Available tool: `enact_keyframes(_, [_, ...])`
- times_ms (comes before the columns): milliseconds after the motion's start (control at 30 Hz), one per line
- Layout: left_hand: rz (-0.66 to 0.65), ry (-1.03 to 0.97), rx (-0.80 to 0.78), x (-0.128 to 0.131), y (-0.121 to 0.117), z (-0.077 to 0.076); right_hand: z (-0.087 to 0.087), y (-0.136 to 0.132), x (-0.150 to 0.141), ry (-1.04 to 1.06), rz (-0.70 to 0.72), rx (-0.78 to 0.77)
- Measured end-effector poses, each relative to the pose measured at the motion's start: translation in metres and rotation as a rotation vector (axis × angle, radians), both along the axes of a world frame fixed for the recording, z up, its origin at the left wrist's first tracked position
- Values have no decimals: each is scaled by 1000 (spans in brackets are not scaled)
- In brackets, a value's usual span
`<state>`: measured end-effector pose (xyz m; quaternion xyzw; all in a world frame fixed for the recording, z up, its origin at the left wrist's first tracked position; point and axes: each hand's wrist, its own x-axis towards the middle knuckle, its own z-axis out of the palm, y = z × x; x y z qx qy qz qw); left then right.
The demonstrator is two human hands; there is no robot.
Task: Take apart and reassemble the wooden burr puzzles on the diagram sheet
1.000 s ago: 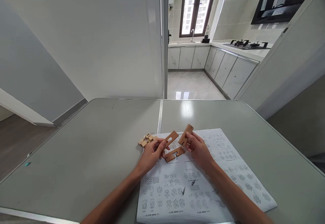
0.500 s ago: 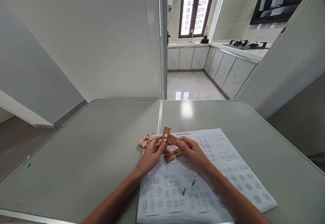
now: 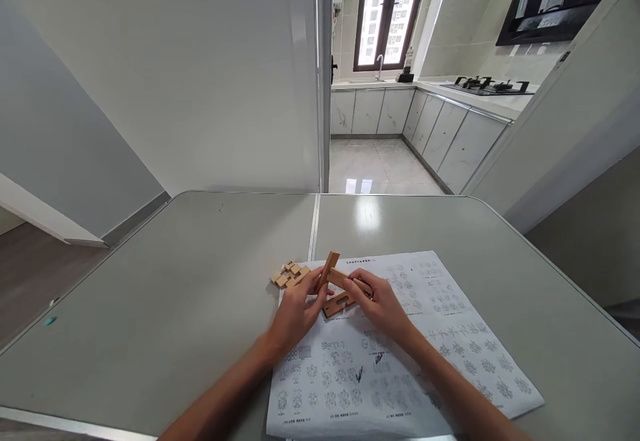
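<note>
My left hand (image 3: 301,302) is closed around a flat brown wooden puzzle piece (image 3: 330,265), which it holds tilted upright. In my right hand (image 3: 371,293) is a second wooden puzzle piece (image 3: 338,277), pinched between thumb and fingers. The end of this piece meets the upright one; whether it passes into its slot I cannot tell. Below the hands, a third wooden piece with a notch (image 3: 336,304) lies on the printed sheet (image 3: 400,388). Lighter wooden blocks (image 3: 287,274), grouped together, rest beside my left hand at the sheet's upper left corner.
The sheet, covered in small line diagrams, lies on a grey table (image 3: 150,308) with a seam down its middle. A small teal object (image 3: 51,320) is near the left edge. Beyond the table are a white panel (image 3: 240,81) and a kitchen with a stove (image 3: 493,85).
The upright piece in my left hand has turned, so its slot no longer shows. My right hand's piece has shifted slightly left against it. The notched piece on the sheet is less covered.
</note>
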<state>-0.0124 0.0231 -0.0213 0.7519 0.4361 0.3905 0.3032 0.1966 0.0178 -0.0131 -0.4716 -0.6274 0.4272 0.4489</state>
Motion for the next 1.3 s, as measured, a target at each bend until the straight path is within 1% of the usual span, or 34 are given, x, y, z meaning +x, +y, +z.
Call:
enact_keyframes(100, [25,58,82,-1,0,-3,1,-1,-1,-5,6,27])
enact_keyframes(200, [32,105,131,-2,0,-5,2,-2,-2,2,9,33])
enact_keyframes(400, [74,213,191,-5,1,-12,2,-3,-4,14,-16,9])
enact_keyframes(567, [43,277,217,-4,-1,-16,1,-4,-4,-9,-11,17])
enact_keyframes(700, [52,285,233,-3,-1,-16,1,-4,-3,-25,-11,15])
enact_keyframes(800, [32,296,265,-3,-2,-13,1,-6,-4,-40,-4,24])
enact_keyframes(900, [18,325,319,-3,-4,-13,0,-9,-6,-34,-12,43])
enact_keyframes(1000, [46,356,375,-2,-5,-13,-2,-10,-8,-28,-11,44])
enact_keyframes(1100, [60,343,422,-1,-3,-12,-3,-9,-8,-18,40,29])
enact_keyframes(1233, [134,286,529,-1,2,-7,-3,-9,-10,26,157,-17])
enact_keyframes(1300, [144,278,562,-3,5,-6,-4,-11,-12,33,194,-29])
